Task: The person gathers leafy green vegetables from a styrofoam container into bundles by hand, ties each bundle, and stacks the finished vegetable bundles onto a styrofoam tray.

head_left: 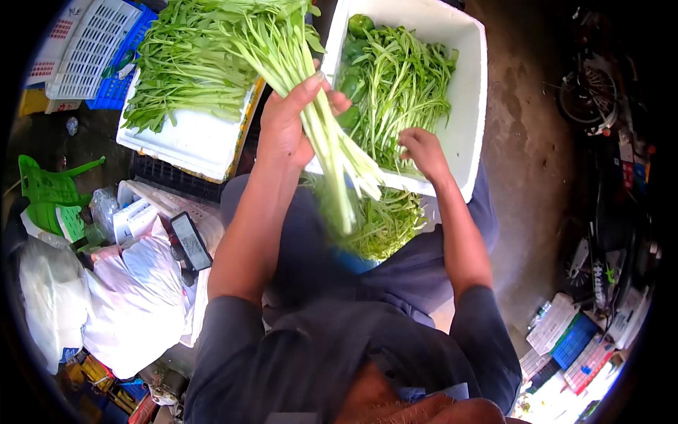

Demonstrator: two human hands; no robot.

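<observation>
My left hand (286,120) is wrapped round a bunch of water spinach (321,131), its pale stems slanting down toward me and its leaves pointing away. Below the hand, the stem ends are slightly blurred. My right hand (425,153) is over the near part of a white foam box (470,92), fingers curled beside the loose water spinach (406,78) inside it. Whatever those fingers may hold is hidden. Green peppers (361,27) line the left side of the box. Between my legs, a heap of trimmed greens (388,226) fills a blue container (357,261).
More water spinach (191,71) is piled on a white foam lid (191,148) at the left. Nearer me are a phone (191,240), white plastic bags (131,304) and a green plastic chair (46,187). Stacked crates (92,53) stand at upper left; a motorcycle (593,92) is at right.
</observation>
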